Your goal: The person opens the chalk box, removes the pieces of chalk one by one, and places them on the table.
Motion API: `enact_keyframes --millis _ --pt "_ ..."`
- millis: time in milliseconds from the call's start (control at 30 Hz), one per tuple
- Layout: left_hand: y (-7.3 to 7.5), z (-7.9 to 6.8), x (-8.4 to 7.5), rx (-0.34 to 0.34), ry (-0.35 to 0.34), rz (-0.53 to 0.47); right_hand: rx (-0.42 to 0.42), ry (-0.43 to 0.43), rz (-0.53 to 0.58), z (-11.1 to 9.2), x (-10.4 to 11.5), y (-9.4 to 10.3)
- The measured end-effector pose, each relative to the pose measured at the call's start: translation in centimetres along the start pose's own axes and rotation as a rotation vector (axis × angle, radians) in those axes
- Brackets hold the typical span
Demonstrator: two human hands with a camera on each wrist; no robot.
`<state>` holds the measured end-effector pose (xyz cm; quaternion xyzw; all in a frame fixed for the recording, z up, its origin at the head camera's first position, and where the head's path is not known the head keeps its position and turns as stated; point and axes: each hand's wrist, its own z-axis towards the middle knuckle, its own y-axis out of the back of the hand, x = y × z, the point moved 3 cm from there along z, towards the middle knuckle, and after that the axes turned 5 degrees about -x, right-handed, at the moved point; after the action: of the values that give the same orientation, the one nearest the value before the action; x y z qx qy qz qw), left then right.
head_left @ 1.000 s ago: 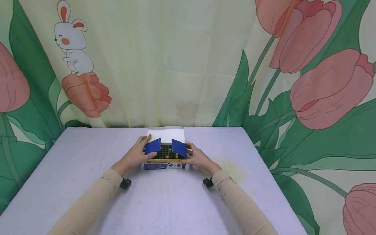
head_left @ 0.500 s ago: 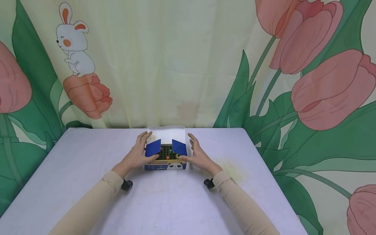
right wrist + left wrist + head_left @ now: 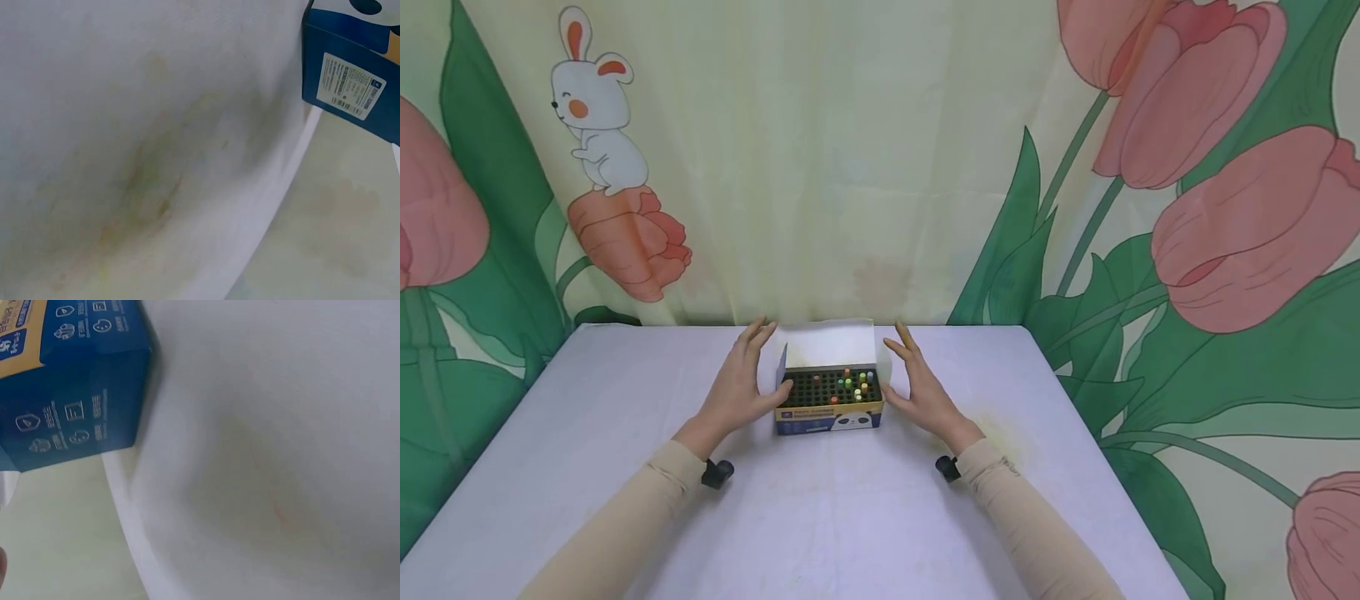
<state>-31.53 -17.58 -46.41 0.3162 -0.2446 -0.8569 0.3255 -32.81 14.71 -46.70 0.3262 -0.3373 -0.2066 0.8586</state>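
Observation:
A blue and yellow cardboard box (image 3: 808, 422) with a panda on its front stands on the table in the head view, lid (image 3: 830, 343) raised at the back. Inside, a black grid of holes (image 3: 808, 392) holds several sticks with coloured tips (image 3: 848, 383), mostly towards the right. My left hand (image 3: 730, 393) is at the box's left side, fingers spread, its thumb over the left edge by the upright side flap (image 3: 782, 362). My right hand (image 3: 928, 396) is at the right side, fingers extended, thumb by the right flap (image 3: 884, 364). Both wrist views show the box's printed sides.
The box stands near the far edge of a table with a white cloth (image 3: 835, 517). Behind hangs a curtain (image 3: 820, 183) printed with tulips and a rabbit. A yellowish stain (image 3: 996, 433) marks the cloth on the right.
Both blue side flaps, earlier leaning inward over the grid, now stand swung outward, so more grid and tips show. My fingers have spread and the hands have moved apart.

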Motion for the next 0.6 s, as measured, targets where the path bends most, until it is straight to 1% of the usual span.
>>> enact_keyframes --millis 100,200,333,400,467,567,600 --pt "0.5 0.0 0.2 -0.06 -0.052 0.018 -0.036 0.068 -0.073 -0.1 -0.1 0.7" --pt "0.9 -0.3 0.4 -0.123 -0.108 0.025 -0.053 0.137 -0.149 -0.4 -0.2 1.0" --pt "1.3 -0.7 0.5 -0.186 -0.159 0.056 -0.03 0.199 -0.213 -0.6 -0.3 1.0" --pt "1.4 -0.9 0.6 -0.198 -0.161 0.077 0.003 0.211 -0.215 -0.7 -0.3 0.8" --pt "1.5 -1.1 0.8 -0.194 -0.152 0.099 0.044 0.211 -0.2 -0.7 -0.4 0.6" --pt "1.5 -1.5 1.1 -0.173 -0.139 0.118 0.107 0.183 -0.161 -0.8 -0.6 0.2" --pt "1.4 -1.7 1.2 -0.156 -0.14 0.12 0.125 0.17 -0.155 -0.8 -0.7 0.1"
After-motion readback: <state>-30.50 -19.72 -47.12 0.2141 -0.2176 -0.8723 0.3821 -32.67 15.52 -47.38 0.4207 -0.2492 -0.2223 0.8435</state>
